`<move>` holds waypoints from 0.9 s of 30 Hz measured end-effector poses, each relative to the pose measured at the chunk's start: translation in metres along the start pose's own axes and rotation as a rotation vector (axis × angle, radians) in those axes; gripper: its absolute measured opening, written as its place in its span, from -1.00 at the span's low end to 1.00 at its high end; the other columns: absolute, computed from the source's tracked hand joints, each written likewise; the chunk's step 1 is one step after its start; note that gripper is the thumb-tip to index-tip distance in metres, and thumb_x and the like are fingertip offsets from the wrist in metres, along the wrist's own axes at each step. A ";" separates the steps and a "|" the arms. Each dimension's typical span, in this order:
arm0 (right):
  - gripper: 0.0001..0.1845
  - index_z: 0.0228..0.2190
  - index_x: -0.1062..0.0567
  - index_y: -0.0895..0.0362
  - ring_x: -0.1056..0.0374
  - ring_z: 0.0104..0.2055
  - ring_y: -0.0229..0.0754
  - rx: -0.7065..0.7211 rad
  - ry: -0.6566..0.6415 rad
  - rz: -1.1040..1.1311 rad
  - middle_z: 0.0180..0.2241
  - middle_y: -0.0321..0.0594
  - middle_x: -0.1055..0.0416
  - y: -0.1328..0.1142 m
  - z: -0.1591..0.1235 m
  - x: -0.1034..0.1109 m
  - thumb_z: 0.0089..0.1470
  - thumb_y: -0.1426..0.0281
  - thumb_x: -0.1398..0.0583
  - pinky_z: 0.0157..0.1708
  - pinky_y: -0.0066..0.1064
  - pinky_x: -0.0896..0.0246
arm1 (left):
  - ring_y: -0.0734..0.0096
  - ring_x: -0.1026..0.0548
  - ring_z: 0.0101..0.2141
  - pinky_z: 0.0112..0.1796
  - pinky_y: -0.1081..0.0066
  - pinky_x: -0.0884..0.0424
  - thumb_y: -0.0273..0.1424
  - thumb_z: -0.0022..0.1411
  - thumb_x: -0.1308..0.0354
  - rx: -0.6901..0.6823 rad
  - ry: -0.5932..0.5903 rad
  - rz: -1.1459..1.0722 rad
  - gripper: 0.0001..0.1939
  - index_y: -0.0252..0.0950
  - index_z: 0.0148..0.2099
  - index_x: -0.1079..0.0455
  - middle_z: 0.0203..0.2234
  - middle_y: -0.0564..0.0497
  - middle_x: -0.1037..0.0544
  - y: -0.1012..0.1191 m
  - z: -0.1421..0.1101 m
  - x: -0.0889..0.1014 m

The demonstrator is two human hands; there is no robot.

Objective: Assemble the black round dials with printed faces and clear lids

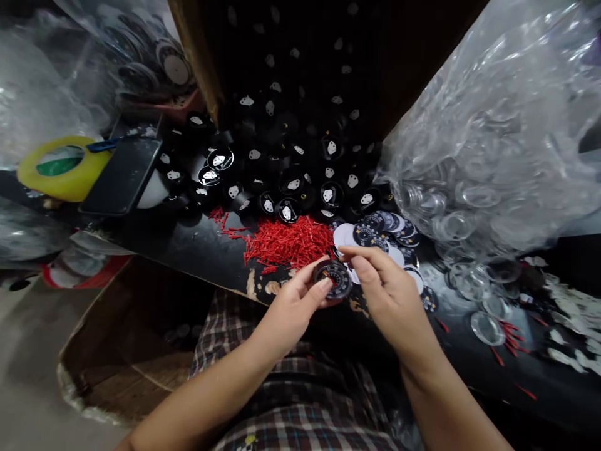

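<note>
Two hands work around a small black gauge above a cluttered black bench.

The left hand grips the gauge at its edge, thumb over the dial face, near the bench's front edge. The right hand is just beside it, thumb and forefinger brought close together; whether they pinch anything is too small to tell. Beyond the gauge lies a heap of red needles, and right of that a pile of dial discs, some black with markings, some plain white. Black cups with white plates inside fill the space behind. On the right, a plastic bag and clear rings lie on the bench; on the left, a phone rests against a yellow tape roll.
</note>
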State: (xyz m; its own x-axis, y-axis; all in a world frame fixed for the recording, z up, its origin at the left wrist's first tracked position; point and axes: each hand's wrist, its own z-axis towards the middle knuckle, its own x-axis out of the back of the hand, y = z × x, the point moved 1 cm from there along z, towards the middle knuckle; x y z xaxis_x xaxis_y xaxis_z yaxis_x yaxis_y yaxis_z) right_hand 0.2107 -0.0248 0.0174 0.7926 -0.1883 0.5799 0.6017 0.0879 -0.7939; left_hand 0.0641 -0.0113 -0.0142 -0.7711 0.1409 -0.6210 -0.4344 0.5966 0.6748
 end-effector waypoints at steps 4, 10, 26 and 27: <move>-0.54 -0.41 -0.46 0.12 -0.38 -0.34 -0.21 -0.133 -0.107 0.095 -0.43 -0.24 -0.45 -0.001 0.010 -0.010 0.30 0.15 0.08 -0.31 -0.40 -0.22 | 0.26 -0.47 -0.02 -0.09 0.34 -0.47 -0.34 0.21 -0.21 0.034 -0.089 0.020 -0.64 -0.12 0.07 -0.44 0.00 -0.02 -0.52 -0.003 -0.003 -0.002; -0.51 -0.48 -0.44 0.11 -0.33 -0.44 -0.25 -0.178 -0.073 0.140 -0.51 -0.30 -0.42 0.001 0.011 -0.016 0.29 0.13 0.06 -0.37 -0.43 -0.17 | 0.38 -0.53 -0.14 -0.12 0.37 -0.49 -0.32 0.29 -0.13 0.102 -0.095 -0.027 -0.74 -0.14 -0.01 -0.50 -0.09 -0.01 -0.58 0.000 -0.009 -0.003; -0.49 -0.48 -0.49 0.15 -0.36 -0.41 -0.25 -0.341 -0.126 0.365 -0.51 -0.27 -0.43 0.009 0.007 -0.014 0.23 0.05 0.00 -0.33 -0.44 -0.25 | 0.38 -0.59 -0.29 -0.20 0.38 -0.50 -0.27 0.30 -0.11 0.238 -0.103 -0.093 -0.67 -0.19 0.08 -0.44 -0.24 -0.06 -0.62 0.006 -0.011 -0.004; -0.48 -0.48 -0.49 0.15 -0.37 -0.41 -0.25 -0.342 -0.122 0.362 -0.51 -0.27 -0.43 0.009 0.007 -0.014 0.23 0.05 0.00 -0.33 -0.44 -0.25 | 0.37 -0.59 -0.28 -0.18 0.37 -0.50 -0.26 0.29 -0.12 0.240 -0.107 -0.090 -0.66 -0.19 0.08 -0.44 -0.24 -0.06 -0.62 0.006 -0.011 -0.004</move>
State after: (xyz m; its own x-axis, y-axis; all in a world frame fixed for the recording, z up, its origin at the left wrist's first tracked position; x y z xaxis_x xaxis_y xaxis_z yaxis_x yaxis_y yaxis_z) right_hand 0.2060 -0.0147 0.0034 0.9622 -0.0873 0.2578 0.2363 -0.2023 -0.9504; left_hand 0.0599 -0.0169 -0.0036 -0.6748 0.1538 -0.7218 -0.3669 0.7787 0.5090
